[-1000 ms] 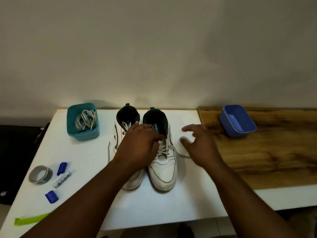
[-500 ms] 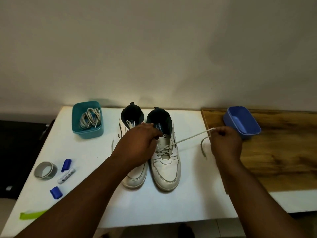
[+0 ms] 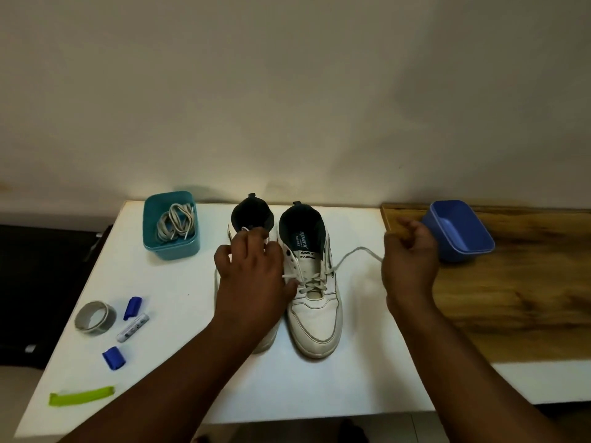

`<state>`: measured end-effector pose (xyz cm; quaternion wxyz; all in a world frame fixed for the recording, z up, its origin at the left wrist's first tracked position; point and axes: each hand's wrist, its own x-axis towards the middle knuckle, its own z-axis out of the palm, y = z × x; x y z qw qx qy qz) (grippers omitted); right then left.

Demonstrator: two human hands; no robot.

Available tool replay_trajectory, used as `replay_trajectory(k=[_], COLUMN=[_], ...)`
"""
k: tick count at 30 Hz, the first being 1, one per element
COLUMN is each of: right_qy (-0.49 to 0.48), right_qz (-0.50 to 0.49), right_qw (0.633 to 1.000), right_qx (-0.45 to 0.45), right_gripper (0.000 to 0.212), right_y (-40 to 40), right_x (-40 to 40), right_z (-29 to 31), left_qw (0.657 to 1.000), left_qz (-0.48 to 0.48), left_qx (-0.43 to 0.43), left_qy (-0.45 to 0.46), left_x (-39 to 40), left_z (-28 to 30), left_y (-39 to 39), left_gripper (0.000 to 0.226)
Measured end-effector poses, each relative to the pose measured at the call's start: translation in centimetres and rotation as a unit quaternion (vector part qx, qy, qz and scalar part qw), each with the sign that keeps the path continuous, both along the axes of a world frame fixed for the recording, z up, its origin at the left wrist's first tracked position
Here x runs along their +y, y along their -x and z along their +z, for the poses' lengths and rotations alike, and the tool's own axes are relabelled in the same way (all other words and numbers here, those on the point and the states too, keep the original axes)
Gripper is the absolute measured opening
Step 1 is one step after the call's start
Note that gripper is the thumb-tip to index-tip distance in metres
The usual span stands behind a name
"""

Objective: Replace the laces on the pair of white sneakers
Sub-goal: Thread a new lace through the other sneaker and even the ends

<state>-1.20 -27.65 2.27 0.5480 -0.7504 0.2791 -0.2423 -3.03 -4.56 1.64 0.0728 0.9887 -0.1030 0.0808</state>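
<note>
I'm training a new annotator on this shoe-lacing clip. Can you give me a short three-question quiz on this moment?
1. True or false: the teal bin holds a bundle of laces.
2. What does the right hand hold? A) the roll of tape B) the end of the lace that runs from the right-side sneaker C) the blue bin
3. Fill in: the left hand lies over the ______ sneaker.

Key
1. True.
2. B; the lace runs slack from the eyelets to that hand.
3. Left-side, mostly hidden under the hand.
</note>
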Motion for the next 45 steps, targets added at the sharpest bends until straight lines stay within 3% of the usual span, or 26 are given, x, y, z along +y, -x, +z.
replay_trajectory(k=[3, 6, 7, 9, 11, 14, 16, 18, 20, 24, 26, 30, 32, 34, 36, 38, 40, 42, 45], right_qy=[0.084, 0.160, 0.168, 0.147, 0.098, 0.037, 0.020, -0.021, -0.028, 0.064, 0.123, 0.178, 0.221, 0.218, 0.226, 0.264, 0.266, 0.252, 0.300], right_qz=[0.149, 0.325, 0.377, 0.452, 0.512, 0.629, 0.672, 0.668, 0.647, 0.536, 0.491, 0.442, 0.411, 0.382, 0.363, 0.364, 0.402, 0.453, 0.497], right_qw=[0.985, 0.932, 0.910, 0.873, 0.837, 0.743, 0.698, 0.696, 0.709, 0.799, 0.828, 0.847, 0.854, 0.873, 0.886, 0.882, 0.870, 0.850, 0.810], right_qx=[-0.034, 0.012, 0.041, 0.113, 0.165, 0.227, 0.249, 0.264, 0.280, 0.266, 0.241, 0.237, 0.229, 0.210, 0.181, 0.138, 0.099, 0.089, 0.086], right_gripper=[0.024, 0.026, 0.025, 0.021, 0.017, 0.020, 0.015, 0.018, 0.018, 0.019, 0.020, 0.025, 0.029, 0.030, 0.031, 0.032, 0.030, 0.026, 0.023], right_y=[0.8, 1.9, 2.2, 2.7, 3.0, 3.7, 4.1, 4.4, 4.3, 3.3, 2.9, 2.9, 2.9, 2.7, 2.6, 2.5, 2.6, 2.8, 3.0], right_x=[1.8, 3.5, 3.9, 4.1, 4.0, 4.6, 5.3, 5.4, 4.8, 3.0, 2.2, 2.1, 2.3, 2.3, 2.3, 2.6, 3.2, 3.7, 3.7], right_z=[0.4, 0.7, 0.7, 0.7, 1.2, 2.8, 3.4, 3.2, 3.2, 3.1, 2.7, 1.9, 1.8, 1.7, 1.8, 2.1, 2.6, 2.9, 2.5], left_qw=[1.000, 0.996, 0.991, 0.952, 0.833, 0.634, 0.520, 0.467, 0.479, 0.664, 0.698, 0.751, 0.827, 0.913, 0.959, 0.964, 0.948, 0.908, 0.833], left_qz=[-0.023, -0.012, 0.008, 0.041, 0.067, 0.104, 0.131, 0.161, 0.190, 0.202, 0.195, 0.174, 0.156, 0.126, 0.098, 0.046, -0.063, -0.156, -0.150], left_qx=[0.007, 0.085, 0.133, 0.261, 0.372, 0.395, 0.398, 0.393, 0.374, 0.310, 0.283, 0.253, 0.199, 0.129, 0.053, -0.020, -0.011, 0.110, 0.250], left_qy=[-0.018, -0.035, -0.010, 0.157, 0.404, 0.656, 0.745, 0.775, 0.771, 0.650, 0.629, 0.584, 0.503, 0.366, 0.260, 0.263, 0.313, 0.374, 0.470], left_x=[-0.7, -1.2, -0.9, 0.1, 0.6, 0.2, -0.2, -0.3, -0.1, 1.1, 1.7, 2.1, 2.6, 3.3, 3.0, 1.9, 0.7, -0.2, -0.8], left_z=[-0.1, 1.4, 2.3, 4.4, 6.7, 8.0, 8.0, 7.4, 6.8, 5.7, 5.3, 4.4, 3.7, 3.3, 3.2, 3.5, 3.7, 3.2, 2.3], left_y=[0.5, 1.0, 1.2, 1.3, 1.5, 1.3, 1.1, 0.9, 0.7, 0.1, -0.2, -0.9, -1.2, -1.0, -0.4, 0.1, 0.2, 0.3, 0.7], left_gripper=[0.028, 0.030, 0.030, 0.021, 0.013, 0.022, 0.024, 0.023, 0.021, 0.024, 0.026, 0.026, 0.026, 0.023, 0.033, 0.050, 0.048, 0.037, 0.019])
